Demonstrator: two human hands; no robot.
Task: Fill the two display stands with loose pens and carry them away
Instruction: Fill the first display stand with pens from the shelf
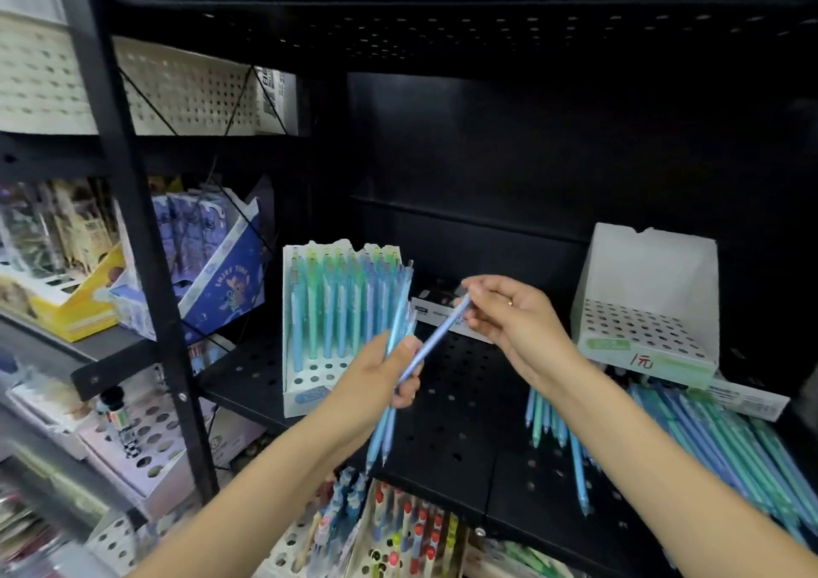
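On the black perforated shelf [456,405] stands a white display stand [310,382], its rear rows filled with blue and green pens and its front holes bare. My left hand [380,374] grips a bundle of blue pens [396,338] in front of it. My right hand [513,316] pinches the top end of a single blue pen [436,338] whose lower end lies against the bundle. A second white stand [646,311], with no pens in its holes, sits at the right. Loose blue and green pens [708,440] lie heaped below it.
A flat box [431,311] lies behind my hands. A black upright post [137,241] divides this shelf from the left bay, which holds a blue carton [221,285] and a yellow box [75,311]. Lower shelves carry more pen stands [398,533].
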